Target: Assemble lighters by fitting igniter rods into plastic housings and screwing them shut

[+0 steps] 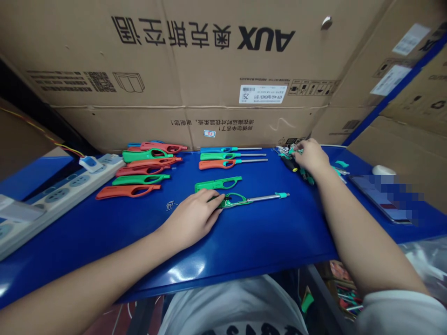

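My left hand lies on the table with its fingers closed over the handle of a green long-neck lighter. Its handle is open on the upper side, and a metal tube with a teal sleeve points right. Just beyond sits a loose green handle half. At the back right, my right hand has its fingers bent into a heap of small teal and metal parts. What its fingertips hold, if anything, is hidden. A screwdriver with a black and yellow handle lies beside that hand.
Several red, green and blue handles lie at left; three lighters with tubes are behind. Small screws lie near my left wrist. A power strip borders the left, a phone-like device the right. Cardboard walls the back.
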A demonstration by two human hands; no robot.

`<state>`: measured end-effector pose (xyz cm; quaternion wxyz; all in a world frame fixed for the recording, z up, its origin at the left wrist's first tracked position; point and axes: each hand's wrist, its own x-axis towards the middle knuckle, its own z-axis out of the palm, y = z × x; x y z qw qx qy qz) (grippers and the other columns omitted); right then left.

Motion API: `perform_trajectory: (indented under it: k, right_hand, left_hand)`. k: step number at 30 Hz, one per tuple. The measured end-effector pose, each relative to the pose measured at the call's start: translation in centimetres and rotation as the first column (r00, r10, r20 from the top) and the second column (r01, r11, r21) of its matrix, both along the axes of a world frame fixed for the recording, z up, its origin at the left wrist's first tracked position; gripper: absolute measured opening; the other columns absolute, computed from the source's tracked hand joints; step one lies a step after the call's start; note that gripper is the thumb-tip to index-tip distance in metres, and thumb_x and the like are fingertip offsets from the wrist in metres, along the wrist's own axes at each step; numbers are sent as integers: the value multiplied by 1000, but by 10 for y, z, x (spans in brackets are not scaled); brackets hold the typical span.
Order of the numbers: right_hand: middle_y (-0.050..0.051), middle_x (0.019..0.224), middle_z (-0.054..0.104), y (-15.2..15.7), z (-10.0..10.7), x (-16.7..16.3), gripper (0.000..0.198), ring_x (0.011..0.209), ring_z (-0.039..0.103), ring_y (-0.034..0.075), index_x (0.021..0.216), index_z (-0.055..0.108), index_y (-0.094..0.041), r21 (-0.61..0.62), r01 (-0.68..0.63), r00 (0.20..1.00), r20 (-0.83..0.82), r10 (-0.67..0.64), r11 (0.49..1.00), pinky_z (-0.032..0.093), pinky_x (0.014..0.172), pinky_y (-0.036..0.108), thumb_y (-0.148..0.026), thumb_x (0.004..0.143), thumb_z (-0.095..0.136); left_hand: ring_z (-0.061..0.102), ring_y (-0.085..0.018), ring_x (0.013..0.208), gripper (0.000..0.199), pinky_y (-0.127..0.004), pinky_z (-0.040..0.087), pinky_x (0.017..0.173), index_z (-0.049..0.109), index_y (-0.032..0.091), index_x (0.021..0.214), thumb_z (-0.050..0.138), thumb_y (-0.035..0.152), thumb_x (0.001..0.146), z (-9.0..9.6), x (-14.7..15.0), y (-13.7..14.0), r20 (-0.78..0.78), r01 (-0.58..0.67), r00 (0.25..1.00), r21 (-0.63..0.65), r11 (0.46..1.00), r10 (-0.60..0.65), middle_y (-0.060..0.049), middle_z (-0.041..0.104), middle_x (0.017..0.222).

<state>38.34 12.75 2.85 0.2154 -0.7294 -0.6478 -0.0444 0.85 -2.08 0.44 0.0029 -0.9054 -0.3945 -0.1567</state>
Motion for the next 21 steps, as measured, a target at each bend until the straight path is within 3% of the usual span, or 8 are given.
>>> perform_trajectory:
  k: [3, 7, 10, 13, 17, 21]
  right_hand:
    - [12, 99, 67, -4, 8, -12, 10, 90, 64, 25, 89, 65, -17, 10, -20, 987, -160, 21, 1000, 50, 80, 36, -20, 80, 67]
    - [3, 82, 66, -14, 12, -36, 19, 61, 57, 15, 100, 60, -19, -146, -228, 883, -449, 141, 963, 47, 61, 27, -19, 82, 64]
    - [-2, 72, 62, -23, 9, -54, 22, 56, 53, 13, 105, 61, -20, -261, -402, 862, -430, 267, 878, 43, 56, 25, -17, 83, 59]
    - [2, 73, 66, -29, 7, -69, 10, 61, 55, 14, 91, 67, -19, -347, -475, 862, -368, 349, 809, 44, 59, 24, -21, 86, 58]
    - [5, 78, 70, -32, 6, -76, 18, 56, 56, 13, 96, 69, -15, -442, -463, 865, -415, 282, 768, 45, 55, 24, -17, 90, 52]
    - [4, 80, 71, -31, 6, -72, 21, 61, 58, 13, 100, 68, -16, -415, -510, 840, -428, 333, 753, 48, 60, 24, -9, 83, 55]
  left_hand:
    - [64, -31, 114, 36, -48, 57, 97, 63, 10, 132, 54, 21, 99, 0, 0, 0, -3, -10, 1000, -9, 1000, 10, -16, 67, 123]
    - [64, -31, 111, 36, -48, 57, 96, 63, 11, 132, 53, 22, 99, 1, -1, 1, -6, -20, 1000, -24, 1000, 20, -16, 67, 121]
    - [64, -31, 109, 36, -47, 57, 94, 64, 12, 132, 54, 23, 100, 3, -1, 2, -13, -27, 1000, -27, 999, 27, -15, 67, 117]
    - [64, -30, 107, 36, -47, 57, 93, 63, 13, 133, 55, 25, 100, 4, 0, 3, -10, -28, 1000, -31, 999, 28, -15, 66, 114]
    - [63, -29, 106, 37, -47, 56, 93, 63, 13, 133, 55, 26, 100, 5, 0, 2, 1, -26, 1000, -42, 999, 26, -14, 66, 114]
    - [63, -29, 106, 36, -47, 56, 93, 63, 15, 133, 55, 26, 99, 5, -1, 1, 3, -30, 1000, -43, 999, 30, -14, 66, 115]
